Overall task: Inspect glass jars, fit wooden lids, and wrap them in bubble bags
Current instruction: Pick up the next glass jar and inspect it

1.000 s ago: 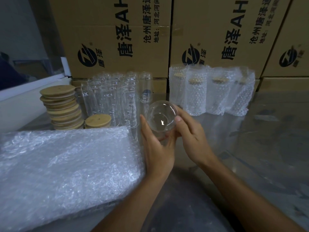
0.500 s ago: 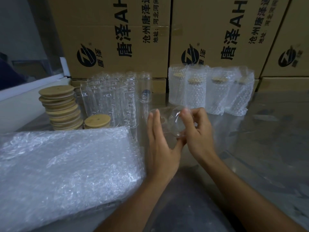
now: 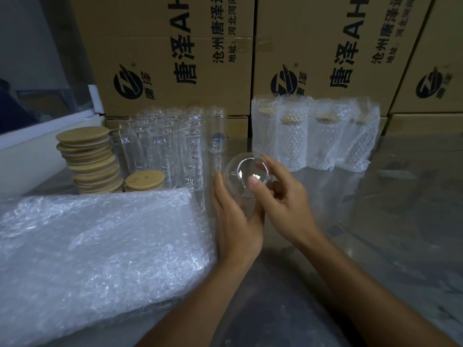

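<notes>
A clear glass jar [image 3: 244, 177] is held above the tabletop [image 3: 400, 209] between both hands, tipped so that one round end faces the camera. The left hand [image 3: 236, 221] cradles its side from below and left, fingers straight along the glass and palm turned inward. The right hand [image 3: 283, 196] grips it from the right, thumb pressed on the near face and fingers curled round the far rim, so the jar sits between the two grips at the fingertips. Left of the hands lies a flat stack of bubble bags [image 3: 100, 251]. Behind it stand a pile of wooden lids [image 3: 87, 159], one single lid [image 3: 144, 179] and a cluster of bare jars [image 3: 172, 149]. To the right stands a row of wrapped jars [image 3: 313, 136], lids showing through the bubble film. The cardboard cartons [image 3: 175, 53] at the back carry a round black logo and large characters reading "唐泽", with "沧州唐泽" and "地址:河北" in smaller print; the rest is cut off.
</notes>
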The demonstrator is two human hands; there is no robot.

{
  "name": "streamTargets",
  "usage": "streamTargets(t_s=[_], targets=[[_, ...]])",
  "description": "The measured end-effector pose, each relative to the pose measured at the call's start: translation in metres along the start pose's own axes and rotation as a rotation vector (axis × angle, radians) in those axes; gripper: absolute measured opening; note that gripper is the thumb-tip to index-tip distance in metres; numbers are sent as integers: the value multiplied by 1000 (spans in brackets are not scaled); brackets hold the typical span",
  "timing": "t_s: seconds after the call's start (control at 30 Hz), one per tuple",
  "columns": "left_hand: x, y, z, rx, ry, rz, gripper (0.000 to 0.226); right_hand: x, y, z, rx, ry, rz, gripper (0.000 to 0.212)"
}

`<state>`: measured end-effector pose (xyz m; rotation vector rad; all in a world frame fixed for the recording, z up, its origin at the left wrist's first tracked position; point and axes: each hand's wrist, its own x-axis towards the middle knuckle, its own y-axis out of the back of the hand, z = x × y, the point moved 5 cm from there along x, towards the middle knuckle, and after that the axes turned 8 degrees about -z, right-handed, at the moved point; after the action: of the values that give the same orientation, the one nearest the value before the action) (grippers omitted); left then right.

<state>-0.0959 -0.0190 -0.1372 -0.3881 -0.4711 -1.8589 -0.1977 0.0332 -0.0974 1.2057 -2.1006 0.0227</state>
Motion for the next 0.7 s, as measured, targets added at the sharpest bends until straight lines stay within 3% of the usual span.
streamTargets(t_s=[0.23, 0.43, 0.6, 0.7], targets=[[-4, 1, 11, 86, -63, 34, 98, -1, 9, 1, -2, -60, 119, 48], [-4, 0, 11, 165, -135, -19, 95, -1, 11, 3, 115, -146, 111, 46], [-3, 0, 8, 167, -95, -4, 94, -1, 5, -2, 36, -81, 15, 63], [-4, 0, 8, 122, -89, -7, 96, -1, 9, -2, -3, -69, 58, 59]])
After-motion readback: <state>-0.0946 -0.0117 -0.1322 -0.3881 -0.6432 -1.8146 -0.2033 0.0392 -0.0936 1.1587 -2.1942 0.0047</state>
